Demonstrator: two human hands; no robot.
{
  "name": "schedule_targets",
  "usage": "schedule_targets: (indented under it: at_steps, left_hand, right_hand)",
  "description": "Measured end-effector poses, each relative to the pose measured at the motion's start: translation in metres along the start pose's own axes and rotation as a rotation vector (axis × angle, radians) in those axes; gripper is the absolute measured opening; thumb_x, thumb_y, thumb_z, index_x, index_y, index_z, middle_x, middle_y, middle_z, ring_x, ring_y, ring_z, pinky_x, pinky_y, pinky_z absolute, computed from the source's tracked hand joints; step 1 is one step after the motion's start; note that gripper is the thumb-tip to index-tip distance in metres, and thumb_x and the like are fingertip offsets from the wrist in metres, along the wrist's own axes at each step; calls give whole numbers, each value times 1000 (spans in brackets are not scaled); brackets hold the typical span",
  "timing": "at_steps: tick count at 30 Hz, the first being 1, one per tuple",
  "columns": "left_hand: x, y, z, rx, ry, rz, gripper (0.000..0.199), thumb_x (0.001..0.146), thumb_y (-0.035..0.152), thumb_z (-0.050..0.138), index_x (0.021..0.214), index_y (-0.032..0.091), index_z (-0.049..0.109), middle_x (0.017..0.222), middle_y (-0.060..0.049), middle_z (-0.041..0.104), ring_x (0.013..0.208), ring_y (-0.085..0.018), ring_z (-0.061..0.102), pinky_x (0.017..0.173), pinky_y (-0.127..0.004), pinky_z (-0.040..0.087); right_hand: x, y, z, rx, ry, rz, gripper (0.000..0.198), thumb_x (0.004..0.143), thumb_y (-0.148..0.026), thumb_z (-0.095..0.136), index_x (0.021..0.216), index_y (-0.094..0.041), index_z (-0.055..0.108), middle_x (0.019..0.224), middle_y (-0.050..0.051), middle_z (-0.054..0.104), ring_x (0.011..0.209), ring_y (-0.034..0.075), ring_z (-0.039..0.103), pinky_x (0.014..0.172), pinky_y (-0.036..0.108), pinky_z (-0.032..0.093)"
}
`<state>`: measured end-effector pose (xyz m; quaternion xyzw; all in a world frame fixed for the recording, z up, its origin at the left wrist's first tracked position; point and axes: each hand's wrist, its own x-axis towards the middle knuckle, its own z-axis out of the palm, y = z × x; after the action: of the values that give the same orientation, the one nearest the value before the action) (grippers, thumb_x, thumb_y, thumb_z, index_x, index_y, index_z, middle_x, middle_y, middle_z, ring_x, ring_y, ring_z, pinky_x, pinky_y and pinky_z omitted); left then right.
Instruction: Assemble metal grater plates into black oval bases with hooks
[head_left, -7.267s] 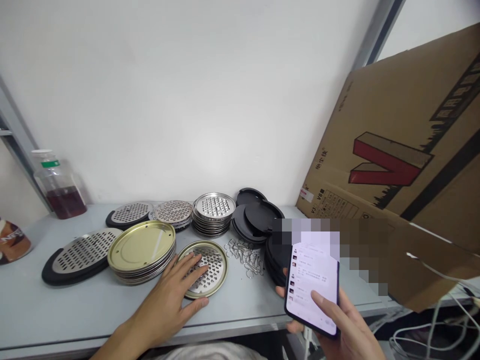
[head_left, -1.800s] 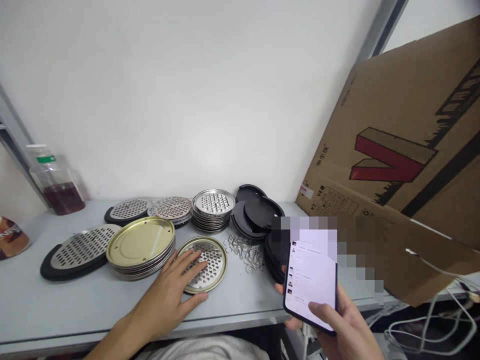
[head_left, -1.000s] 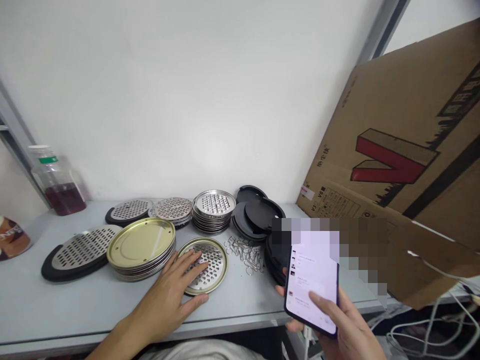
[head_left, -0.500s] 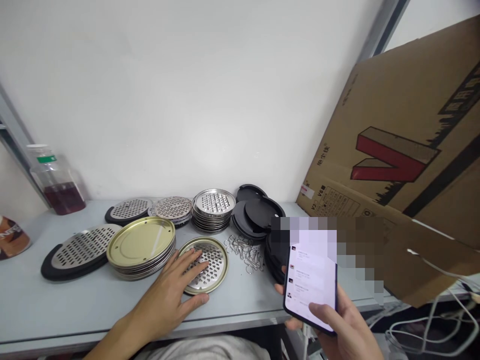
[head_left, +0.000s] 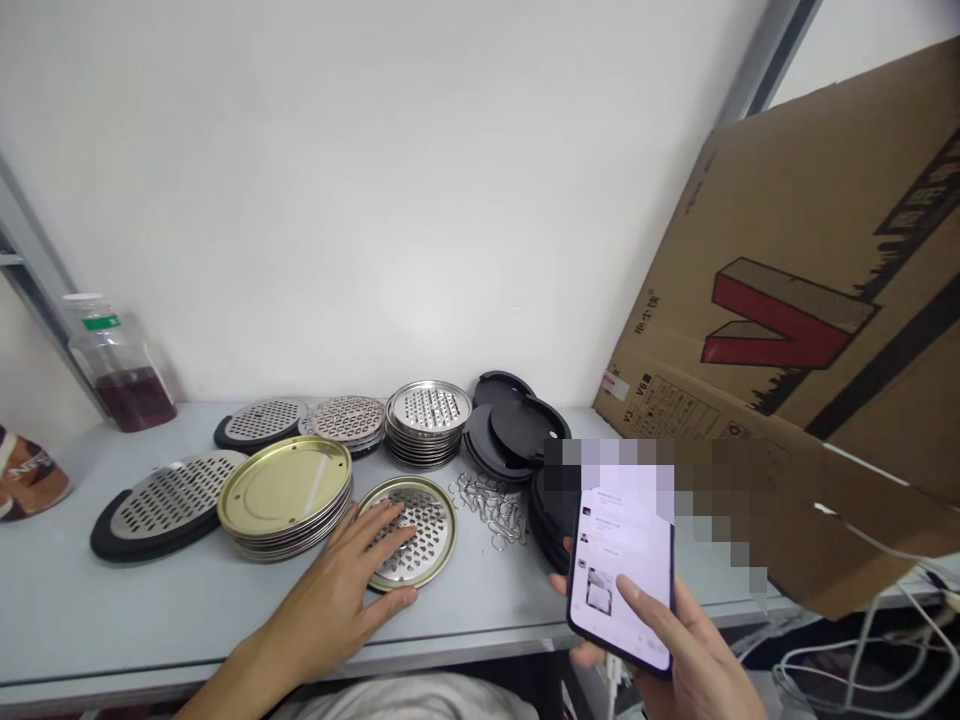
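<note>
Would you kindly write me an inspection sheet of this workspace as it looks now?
Surface: light grey tabletop, discs laid singly and stacked.
Job's things: gold-rimmed grater disc; smartphone, screen lit; gold-coloured disc stack; silver grater-disc stack; black discs; small metal clips.
Clutter: bottle of dark red liquid; brown cup, both at left.
Hands: left hand spread on the grater disc; right hand gripping the smartphone, thumb over screen.
Cables: white cable at the phone's lower end; tangled white cables, lower right.
Surroundings: white wall behind; cardboard box at right, its lower part partly hidden by pixelation.
</note>
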<state>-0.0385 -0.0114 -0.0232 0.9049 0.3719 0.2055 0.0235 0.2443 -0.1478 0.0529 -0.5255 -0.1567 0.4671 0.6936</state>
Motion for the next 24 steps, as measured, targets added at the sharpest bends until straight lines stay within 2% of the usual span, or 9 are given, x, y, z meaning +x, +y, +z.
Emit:
schedule_targets:
  at_steps: [4,10,15,20,24]
  left_hand:
    - [0,0,1,7,-17,4,53,93,51,59,142,31,52,152,-7,46,140,-34,41,112,-62,34]
    - [0,0,1,-13,11,0,52,91,49,62,139,29,55,150,-9,49,137,-35,45,112,-61,36]
    - [-1,2,-1,-33,15,-9,48,91,49,64,135,29,59,149,-9,50,137,-35,46,112,-62,35]
    - [-1,2,-1,-48,38,-22,47,88,46,67,132,30,61,150,-9,49,136,-37,46,110,-61,38]
    - [0,3,-1,-52,40,-29,46,88,46,67,130,29,62,149,-10,50,137,-37,45,109,-62,39]
  right_hand:
    - [-2,-1,-1,-7,-17,25,69,68,-39,82,127,-14,57,101,15,78,55,25,70,57,36,56]
    - [-3,-3,1,5,21,14,77,64,-34,85,132,-17,54,107,15,77,50,23,68,53,37,56]
    - [-1,-1,1,5,11,-2,79,62,-35,85,132,-15,57,101,16,77,74,34,73,53,37,56]
    - [-2,-1,3,-2,2,-6,82,63,-35,86,135,-15,53,103,15,77,88,37,73,53,34,56]
    - [-3,-1,4,-6,-20,-22,84,64,-34,85,137,-15,50,104,15,77,84,35,74,51,34,55]
